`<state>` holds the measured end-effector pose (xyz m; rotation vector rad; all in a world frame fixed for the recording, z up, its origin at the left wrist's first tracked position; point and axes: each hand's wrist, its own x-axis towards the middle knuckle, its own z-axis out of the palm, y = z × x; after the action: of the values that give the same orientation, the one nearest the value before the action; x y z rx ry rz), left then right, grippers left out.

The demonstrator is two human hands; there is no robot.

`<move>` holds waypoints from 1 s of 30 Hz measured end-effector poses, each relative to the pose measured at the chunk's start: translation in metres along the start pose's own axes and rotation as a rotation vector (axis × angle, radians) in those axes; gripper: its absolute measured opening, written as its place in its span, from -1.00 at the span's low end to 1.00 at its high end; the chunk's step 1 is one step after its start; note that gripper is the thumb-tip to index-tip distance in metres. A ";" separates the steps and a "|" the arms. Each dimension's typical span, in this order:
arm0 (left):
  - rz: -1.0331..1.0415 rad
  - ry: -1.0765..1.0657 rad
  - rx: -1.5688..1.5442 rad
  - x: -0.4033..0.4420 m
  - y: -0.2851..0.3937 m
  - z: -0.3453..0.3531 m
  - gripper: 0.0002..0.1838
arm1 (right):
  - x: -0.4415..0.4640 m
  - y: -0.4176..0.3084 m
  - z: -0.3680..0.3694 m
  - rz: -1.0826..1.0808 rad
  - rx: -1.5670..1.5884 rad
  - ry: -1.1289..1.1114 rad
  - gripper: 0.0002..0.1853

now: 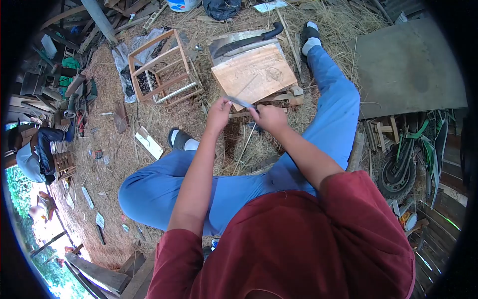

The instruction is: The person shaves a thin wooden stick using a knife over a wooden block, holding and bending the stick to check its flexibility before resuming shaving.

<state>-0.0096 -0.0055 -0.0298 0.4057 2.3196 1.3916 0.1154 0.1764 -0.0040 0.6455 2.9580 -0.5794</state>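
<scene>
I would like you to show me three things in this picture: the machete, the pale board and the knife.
Machete (244, 44): head view, on the blade.
Pale board (255, 68): head view, on its upper face.
Knife (241, 102): head view, on the blade.

Daylight glares through the lower-left opening (partly washed white), while fisheye distortion bends the edges.

Wooden frame on straw-strewn ground, green motorbike, blue-and-white bucket
</scene>
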 end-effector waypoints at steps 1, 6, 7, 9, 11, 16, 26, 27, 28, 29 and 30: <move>0.011 0.005 -0.009 -0.001 0.004 -0.001 -0.78 | -0.001 -0.003 -0.003 -0.049 -0.014 -0.042 -0.32; -0.006 0.024 0.040 -0.006 0.013 -0.002 -0.80 | 0.013 -0.002 -0.010 0.230 0.034 -0.011 -0.32; -0.042 -0.004 0.002 -0.004 0.012 -0.002 -0.81 | 0.008 -0.004 -0.011 0.126 0.002 -0.040 -0.33; -0.074 -0.031 -0.041 -0.001 0.012 -0.003 -0.81 | 0.007 -0.004 -0.018 0.019 -0.040 -0.084 -0.34; -0.048 -0.032 -0.069 -0.002 0.012 -0.002 -0.82 | 0.016 0.001 -0.017 0.132 -0.018 -0.051 -0.34; -0.036 -0.027 -0.070 0.003 -0.003 0.003 -0.82 | 0.005 -0.001 -0.014 -0.033 -0.057 -0.097 -0.35; 0.073 0.031 0.078 0.000 0.008 0.001 -0.83 | 0.021 0.023 -0.003 0.311 0.099 -0.008 -0.37; 0.071 0.028 0.082 -0.001 0.010 -0.002 -0.83 | 0.017 0.020 -0.003 0.224 0.088 -0.012 -0.36; 0.015 -0.017 0.093 -0.001 0.012 -0.005 -0.82 | 0.011 0.014 -0.010 0.143 0.079 -0.015 -0.35; -0.042 -0.058 0.101 -0.001 0.015 -0.007 -0.80 | 0.005 0.009 -0.018 0.001 -0.026 -0.127 -0.33; -0.042 -0.054 0.096 -0.002 0.015 -0.005 -0.80 | 0.007 0.012 -0.017 -0.002 -0.030 -0.127 -0.33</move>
<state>-0.0096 -0.0036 -0.0133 0.4155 2.3434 1.2379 0.1143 0.1960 0.0064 0.5802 2.8440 -0.5526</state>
